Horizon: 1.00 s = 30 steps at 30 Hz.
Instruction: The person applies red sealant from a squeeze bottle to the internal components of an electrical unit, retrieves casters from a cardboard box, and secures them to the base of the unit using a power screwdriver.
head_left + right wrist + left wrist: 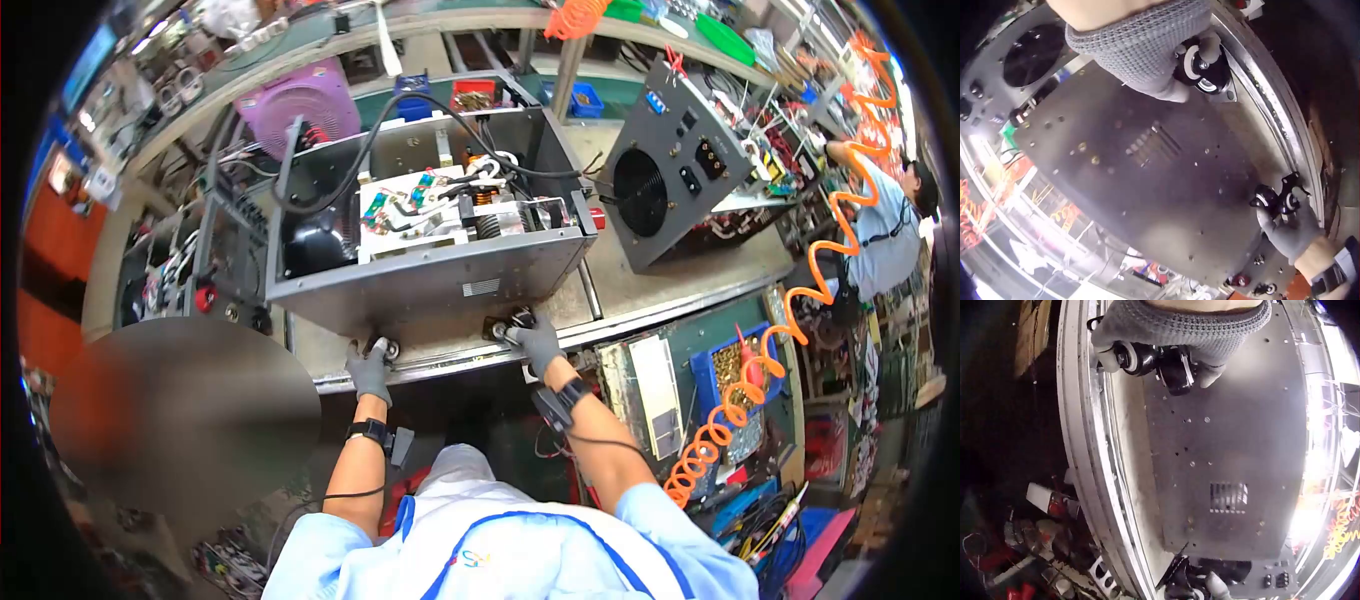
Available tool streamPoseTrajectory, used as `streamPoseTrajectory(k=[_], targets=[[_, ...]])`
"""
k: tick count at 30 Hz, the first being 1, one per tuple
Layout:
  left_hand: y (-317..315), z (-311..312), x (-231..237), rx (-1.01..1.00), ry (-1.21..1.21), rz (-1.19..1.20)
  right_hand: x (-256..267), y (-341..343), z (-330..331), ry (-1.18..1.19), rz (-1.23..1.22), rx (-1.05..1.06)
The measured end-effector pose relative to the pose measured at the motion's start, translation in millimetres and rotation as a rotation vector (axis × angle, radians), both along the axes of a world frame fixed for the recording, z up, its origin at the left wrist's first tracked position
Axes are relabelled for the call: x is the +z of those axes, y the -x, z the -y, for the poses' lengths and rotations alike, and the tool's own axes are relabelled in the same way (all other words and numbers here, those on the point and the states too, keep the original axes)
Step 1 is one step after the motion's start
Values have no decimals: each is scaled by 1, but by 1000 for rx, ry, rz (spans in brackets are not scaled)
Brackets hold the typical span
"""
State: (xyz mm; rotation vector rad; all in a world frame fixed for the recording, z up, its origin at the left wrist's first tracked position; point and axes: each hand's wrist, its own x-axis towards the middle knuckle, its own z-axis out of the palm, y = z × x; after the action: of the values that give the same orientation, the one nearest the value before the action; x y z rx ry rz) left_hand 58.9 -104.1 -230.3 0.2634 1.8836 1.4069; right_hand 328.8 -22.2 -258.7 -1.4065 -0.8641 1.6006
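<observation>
A large grey metal chassis (430,285) lies on the bench with its open side up, showing boards, coils and cables inside. Near its left front edge my gloved left hand (369,374) grips a black caster wheel (1138,357) with twin wheels. Farther right along the same edge, the gloved right hand (541,346) holds another black caster wheel (1202,66), whose mounting plate shows beside the glove. In the right wrist view, the left hand's fingers (1264,219) curl about its caster. Both casters are close to the chassis's front panel, just behind the bench's metal edge rail.
Another grey chassis (680,165) with a round black fan stands to the right. A purple fan (300,108) sits behind. At lower right are a blue bin (715,385) of brass parts and a coiled orange hose (715,435). Another person (885,235) works at far right.
</observation>
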Motion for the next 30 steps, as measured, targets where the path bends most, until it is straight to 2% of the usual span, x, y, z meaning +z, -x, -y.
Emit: streamPoseTrajectory(k=[1,3,4,7,8,9,10,11,12,13,15,16,17,19,20,23,24,25,26,27,28,29,30], targets=[[5,-2,-13,-30,25,-4,-6,5,-5,-39,21,-11],[15,6,-49,-35,-31,-448,-7,6,-9,32,-10,-50],[9,8,-26,-174,114,-685,-11,5,-7,5,-21,-72],[20,16,-39,-251,121,-781,4,-10,22,17,39,-168],[28,21,-35,-299,125,-799,25,-23,32,220,138,-83],[27,20,-32,-369,107,-807,-26,-36,52,36,-38,-158],[19,21,-25,-370,78,-877,-8,-47,71,-30,247,-72],[15,23,-20,-366,41,-947,43,-63,87,52,16,10],[21,26,-27,-396,22,-1117,46,-76,108,165,78,32],[23,19,-27,-398,-3,-1298,47,-86,128,158,72,47],[-16,12,13,-476,-242,-1548,66,-115,170,184,93,95],[-31,3,21,-585,-400,-1548,70,-127,192,142,96,90],[-57,-3,26,-667,-474,-1535,76,-144,214,106,188,163],[-128,-12,44,-961,-684,-1191,114,-171,257,77,156,196],[-173,-18,52,-1083,-755,-1146,105,-183,282,27,89,181],[-310,-34,49,-1503,-919,-871,123,-217,344,-2,-16,47],[-360,-37,49,-1575,-977,-918,124,-226,364,-16,21,-39],[-407,-38,53,-1733,-1046,-740,121,-235,380,-28,60,-127],[-456,-38,49,-1721,-1200,-911,113,-241,392,-37,55,-161],[-497,-37,43,-1812,-1004,-1009,103,-244,408,28,-20,-350],[-534,-35,35,-1787,-937,-1123,95,-249,421,94,-92,-538],[-565,-29,28,-1747,-873,-1241,90,-255,431,91,-92,-580],[-583,-17,28,-1776,-895,-1233,88,-261,437,67,51,-660]])
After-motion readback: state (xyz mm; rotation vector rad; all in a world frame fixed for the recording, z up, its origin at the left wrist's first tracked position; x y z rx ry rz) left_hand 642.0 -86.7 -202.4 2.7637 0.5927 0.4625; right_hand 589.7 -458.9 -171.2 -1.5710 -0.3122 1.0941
